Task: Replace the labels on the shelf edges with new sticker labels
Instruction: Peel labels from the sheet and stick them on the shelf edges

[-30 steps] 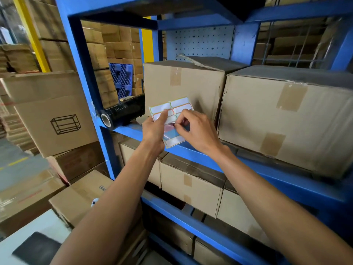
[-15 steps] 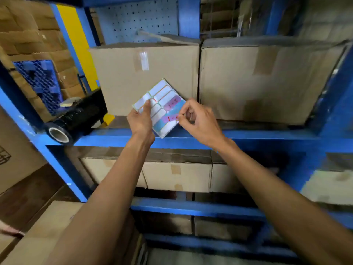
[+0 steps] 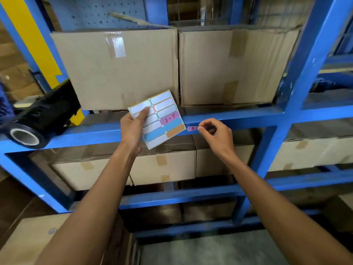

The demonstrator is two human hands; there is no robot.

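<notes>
Your right hand (image 3: 215, 134), right of the frame's centre, pinches one pink label (image 3: 192, 128) between thumb and forefinger against the front face of the blue shelf edge (image 3: 238, 121). The label lies flat on the beam, its left end showing and its right end hidden under your fingertips. Red handwriting is on it, only partly readable.

Your left hand (image 3: 133, 127), at the centre of the frame, grips the sticker sheet (image 3: 158, 117) by its left side, the thumb pressed across the front and the fingers behind it. The sheet is tilted, just left of the pink label and apart from it, held in front of the shelf edge. One sticker on the sheet is pink with red writing; several others are blank white.

Both forearms rise from the bottom of the frame, converging on the beam.

Two large cardboard boxes (image 3: 118, 67) stand side by side on the shelf above the beam. One black film roll (image 3: 40, 115) lies at the left of the frame.
</notes>
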